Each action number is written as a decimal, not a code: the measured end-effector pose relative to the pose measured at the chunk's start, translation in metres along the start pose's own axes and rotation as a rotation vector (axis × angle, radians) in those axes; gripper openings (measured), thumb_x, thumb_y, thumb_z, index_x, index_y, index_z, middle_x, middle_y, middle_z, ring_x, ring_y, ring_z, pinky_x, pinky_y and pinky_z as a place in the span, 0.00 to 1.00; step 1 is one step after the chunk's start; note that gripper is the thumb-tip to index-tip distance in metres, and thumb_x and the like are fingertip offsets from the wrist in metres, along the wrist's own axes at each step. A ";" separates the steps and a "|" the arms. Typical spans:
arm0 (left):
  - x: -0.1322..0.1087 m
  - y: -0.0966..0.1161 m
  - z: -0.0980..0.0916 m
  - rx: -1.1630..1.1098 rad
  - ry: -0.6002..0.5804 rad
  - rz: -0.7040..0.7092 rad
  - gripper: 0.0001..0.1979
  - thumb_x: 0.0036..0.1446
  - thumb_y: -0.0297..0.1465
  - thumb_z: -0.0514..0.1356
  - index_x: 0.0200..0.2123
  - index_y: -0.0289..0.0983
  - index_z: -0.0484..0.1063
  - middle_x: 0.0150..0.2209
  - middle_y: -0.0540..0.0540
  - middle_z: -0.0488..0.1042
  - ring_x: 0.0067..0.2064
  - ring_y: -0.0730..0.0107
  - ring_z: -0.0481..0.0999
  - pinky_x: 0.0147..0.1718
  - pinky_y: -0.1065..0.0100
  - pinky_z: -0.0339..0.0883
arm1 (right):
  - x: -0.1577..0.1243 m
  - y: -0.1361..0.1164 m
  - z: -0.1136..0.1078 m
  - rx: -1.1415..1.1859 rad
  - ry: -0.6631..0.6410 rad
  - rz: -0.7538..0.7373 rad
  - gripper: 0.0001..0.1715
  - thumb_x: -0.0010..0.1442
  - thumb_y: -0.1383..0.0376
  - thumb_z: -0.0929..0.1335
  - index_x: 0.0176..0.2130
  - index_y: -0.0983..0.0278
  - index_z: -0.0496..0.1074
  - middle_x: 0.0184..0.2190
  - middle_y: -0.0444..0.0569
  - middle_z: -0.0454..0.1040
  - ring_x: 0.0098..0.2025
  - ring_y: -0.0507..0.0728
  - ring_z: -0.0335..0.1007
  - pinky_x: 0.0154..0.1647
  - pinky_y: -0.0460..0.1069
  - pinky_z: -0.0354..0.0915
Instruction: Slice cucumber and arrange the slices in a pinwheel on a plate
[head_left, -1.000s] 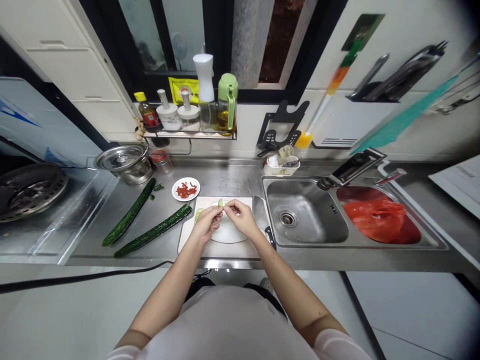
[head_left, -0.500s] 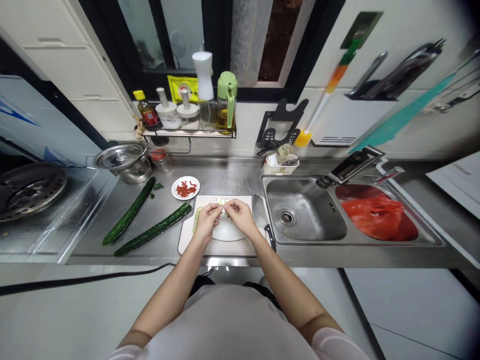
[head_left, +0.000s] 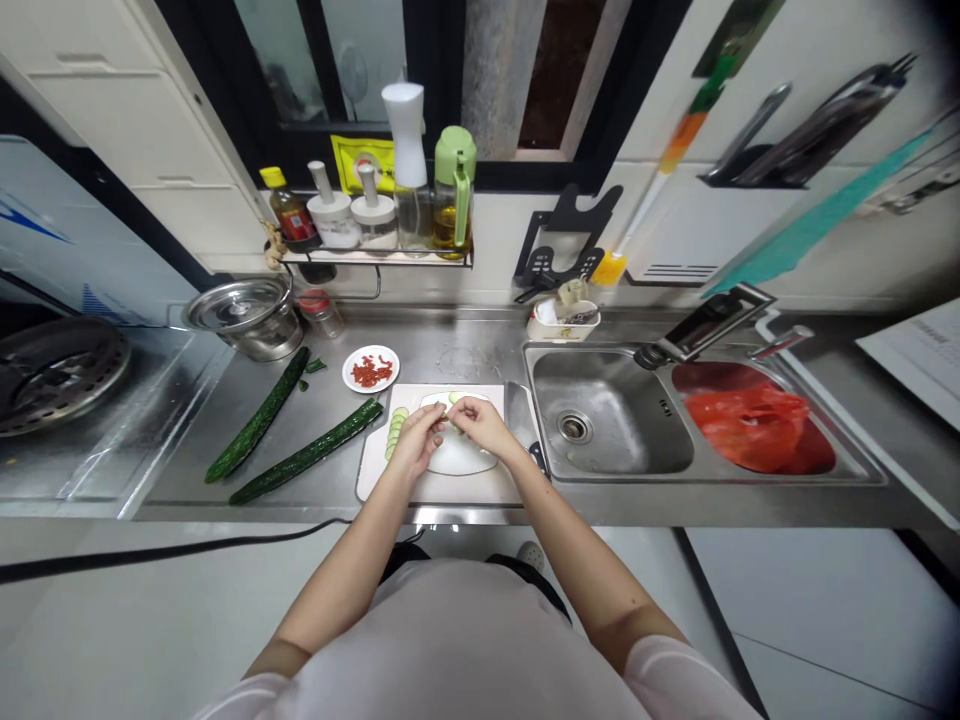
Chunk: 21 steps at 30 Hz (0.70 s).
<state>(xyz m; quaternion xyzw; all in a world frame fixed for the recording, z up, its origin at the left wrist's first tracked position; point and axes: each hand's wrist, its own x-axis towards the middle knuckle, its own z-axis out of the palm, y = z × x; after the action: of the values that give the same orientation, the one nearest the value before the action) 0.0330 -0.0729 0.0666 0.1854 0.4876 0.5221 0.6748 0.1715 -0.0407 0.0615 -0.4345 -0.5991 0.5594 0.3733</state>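
Observation:
My left hand (head_left: 420, 432) and my right hand (head_left: 478, 420) meet over a white plate (head_left: 461, 460), fingertips pinched together. Between them is a small, mostly hidden cucumber slice (head_left: 445, 414), of which only an edge shows. Another cucumber slice (head_left: 453, 397) lies at the plate's far rim. The plate rests on a pale cutting board (head_left: 427, 494). Left of my left hand, a row of cucumber slices (head_left: 394, 432) runs along the board. On the board's right lies a knife (head_left: 520, 410), blade pointing away and black handle nearer me.
Two cucumbers (head_left: 307, 452) lie on the steel counter at left. Behind them are a small dish of chopped red pieces (head_left: 372, 369) and a lidded steel pot (head_left: 251, 315). The double sink (head_left: 611, 415) adjoins on the right, a red plastic bag (head_left: 750, 425) in its far basin.
The cucumber slice between my fingertips has turned and now shows less of its pale face. My hands stay over the plate. The whole view has shifted slightly.

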 end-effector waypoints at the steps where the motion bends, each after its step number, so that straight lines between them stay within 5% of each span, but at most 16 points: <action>1: 0.002 -0.002 -0.001 0.002 0.000 -0.008 0.19 0.38 0.37 0.72 0.33 0.35 0.73 0.27 0.52 0.70 0.24 0.83 0.66 0.19 0.81 0.55 | 0.000 0.001 -0.003 -0.015 -0.023 0.014 0.08 0.50 0.61 0.67 0.27 0.64 0.68 0.21 0.40 0.69 0.24 0.49 0.64 0.27 0.44 0.61; 7: 0.009 -0.014 -0.008 0.066 -0.010 -0.027 0.22 0.30 0.33 0.74 0.31 0.34 0.73 0.26 0.52 0.70 0.24 0.84 0.66 0.19 0.80 0.54 | -0.005 0.012 -0.012 -0.012 -0.117 0.145 0.06 0.50 0.63 0.66 0.28 0.64 0.69 0.19 0.41 0.70 0.22 0.48 0.63 0.23 0.42 0.58; 15: 0.026 -0.035 -0.016 0.168 0.044 0.071 0.24 0.30 0.37 0.74 0.32 0.33 0.72 0.24 0.53 0.70 0.23 0.82 0.65 0.20 0.79 0.54 | -0.004 0.033 -0.010 0.021 -0.083 0.282 0.09 0.49 0.60 0.67 0.29 0.64 0.68 0.17 0.40 0.69 0.19 0.48 0.62 0.19 0.41 0.57; 21: 0.045 -0.043 -0.021 0.313 0.059 0.119 0.21 0.33 0.38 0.71 0.31 0.34 0.72 0.22 0.53 0.70 0.24 0.79 0.67 0.21 0.77 0.56 | 0.011 0.053 -0.018 -0.148 -0.054 0.196 0.08 0.50 0.61 0.67 0.29 0.64 0.68 0.17 0.37 0.65 0.19 0.48 0.59 0.22 0.42 0.55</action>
<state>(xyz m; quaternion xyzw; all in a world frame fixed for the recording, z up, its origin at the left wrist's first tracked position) 0.0368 -0.0552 0.0039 0.3011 0.5708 0.4840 0.5910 0.1905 -0.0243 0.0099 -0.5021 -0.6033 0.5589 0.2676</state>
